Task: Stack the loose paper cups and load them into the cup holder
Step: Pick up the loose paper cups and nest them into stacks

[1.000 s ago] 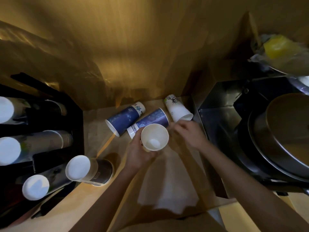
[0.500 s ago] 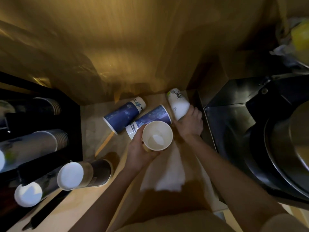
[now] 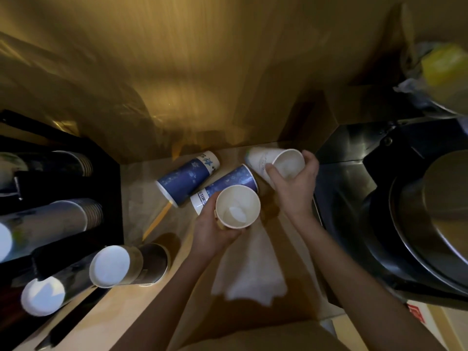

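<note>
My left hand (image 3: 211,228) holds a paper cup (image 3: 237,206) upright, its open mouth facing me. My right hand (image 3: 293,184) grips a white paper cup (image 3: 276,162), lifted and tilted with its mouth toward me. Two blue paper cups lie on their sides on the counter: one (image 3: 187,177) farther left, the other (image 3: 229,184) partly hidden behind the cup in my left hand. The black cup holder (image 3: 109,188) stands at the left with several stacks of cups (image 3: 50,221) poking out of it.
A short stack of cups (image 3: 126,266) lies on the counter by the holder. A white cloth (image 3: 250,274) lies on the wooden counter (image 3: 141,307) below my hands. A large metal pan (image 3: 435,224) on a dark appliance fills the right side. A wall stands behind.
My right hand has closed on the white cup lying at the back and raised it off the counter, turning its mouth toward me. My left hand kept its cup nearly still.
</note>
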A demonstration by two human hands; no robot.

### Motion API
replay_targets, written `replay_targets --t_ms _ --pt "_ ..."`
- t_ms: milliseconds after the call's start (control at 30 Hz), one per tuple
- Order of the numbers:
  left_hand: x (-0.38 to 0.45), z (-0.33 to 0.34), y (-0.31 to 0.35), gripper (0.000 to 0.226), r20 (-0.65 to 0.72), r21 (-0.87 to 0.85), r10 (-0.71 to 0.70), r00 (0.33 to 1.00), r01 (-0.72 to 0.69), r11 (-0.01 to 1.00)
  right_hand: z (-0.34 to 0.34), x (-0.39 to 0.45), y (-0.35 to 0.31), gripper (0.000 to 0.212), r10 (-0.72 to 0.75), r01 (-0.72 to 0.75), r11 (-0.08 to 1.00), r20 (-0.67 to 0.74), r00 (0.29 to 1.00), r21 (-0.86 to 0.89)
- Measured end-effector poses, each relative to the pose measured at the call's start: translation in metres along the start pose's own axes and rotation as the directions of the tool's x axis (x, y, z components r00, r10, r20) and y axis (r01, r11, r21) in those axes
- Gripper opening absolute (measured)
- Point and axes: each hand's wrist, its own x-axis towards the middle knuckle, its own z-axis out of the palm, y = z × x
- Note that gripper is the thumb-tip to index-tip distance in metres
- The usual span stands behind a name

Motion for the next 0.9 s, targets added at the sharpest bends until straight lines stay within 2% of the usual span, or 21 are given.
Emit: replay_targets --t_ms 167,267,367,567,733,900 --pt "-0.002 -0.001 0.003 0.083 -0.028 -0.034 -0.028 0.999 0.027 0.999 -0.041 -0.015 -0.044 0.077 -0.205 0.179 0.966 0.13 0.97 0.185" --pt "-0.003 0.0 0.003 0.081 -0.016 -0.081 -0.017 1.0 0.016 0.997 -0.061 -0.024 -0.063 0.075 -0.355 0.335 0.935 0.266 0.896 0.116" --pt "-0.005 -0.001 0.005 0.075 -0.014 -0.156 -0.028 1.0 0.026 0.987 -0.068 -0.038 -0.072 0.077 -0.422 0.458 0.889 0.375 0.825 -0.01" --pt "-0.006 -0.004 0.006 0.075 0.007 -0.183 -0.04 0.999 0.04 0.982 -0.046 -0.062 -0.055 0.079 -0.374 0.56 0.8 0.55 0.746 -0.216" --pt "-0.009 0.0 0.009 0.081 0.001 -0.119 0.005 1.0 -0.004 0.993 -0.02 -0.077 -0.037 0.083 -0.309 0.543 0.805 0.613 0.727 -0.238" --pt "-0.016 0.006 0.005 0.083 0.033 -0.107 0.037 0.999 -0.033 0.994 -0.005 -0.076 -0.013 0.085 -0.18 0.531 0.78 0.692 0.699 -0.333"
